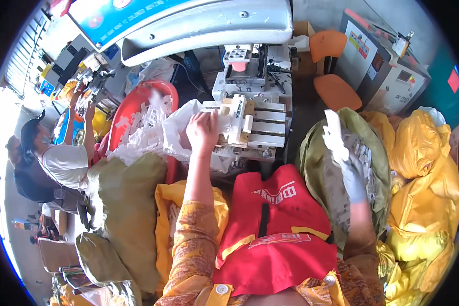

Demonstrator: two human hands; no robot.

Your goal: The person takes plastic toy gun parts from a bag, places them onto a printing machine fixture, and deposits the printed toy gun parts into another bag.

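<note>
A long white plastic piece (235,120) with dark printing on its top sits in a tan fixture on the machine's slotted metal bed (269,127). My bare left hand (203,131) is at its left side, fingers curled in against it; their tips are partly hidden. To the right, my right hand (353,178) wears a pale grey glove and is closed around another white plastic piece (334,133), which points up and away. That hand is over an open olive-green sack (311,153) holding many similar white pieces. A pink pad (238,66) hangs above the bed.
At the left, a red tub (174,97) is heaped with white pieces, a white plastic bag (181,125) beside it. Yellow sacks (418,148) crowd the right. An orange chair (336,92) stands behind. A co-worker (64,163) sits far left. My red apron (275,224) covers my lap.
</note>
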